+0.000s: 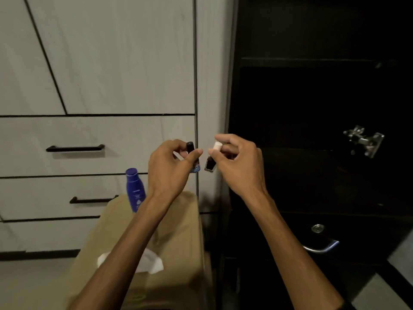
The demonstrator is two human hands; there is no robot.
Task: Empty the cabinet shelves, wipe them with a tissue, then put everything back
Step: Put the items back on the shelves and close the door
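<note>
My left hand [172, 168] pinches a small bottle with a black cap [190, 147] and a blue base. My right hand [237, 162] pinches a small dark bottle with a white cap [210, 164]. Both bottles hang close together in front of the cabinet's left edge. The open cabinet [312, 104] at the right is dark, and its shelves show nothing I can make out. A blue lotion bottle [135, 189] stands on a tan cardboard box [178, 231]. A crumpled white tissue [154, 264] lies on the box, partly under my left forearm.
Pale drawers with black handles [74, 148] fill the left wall. A metal hinge [364, 139] sits on the cabinet's right side. Lower right there is a round lock [317, 228] and a curved metal handle [321, 247].
</note>
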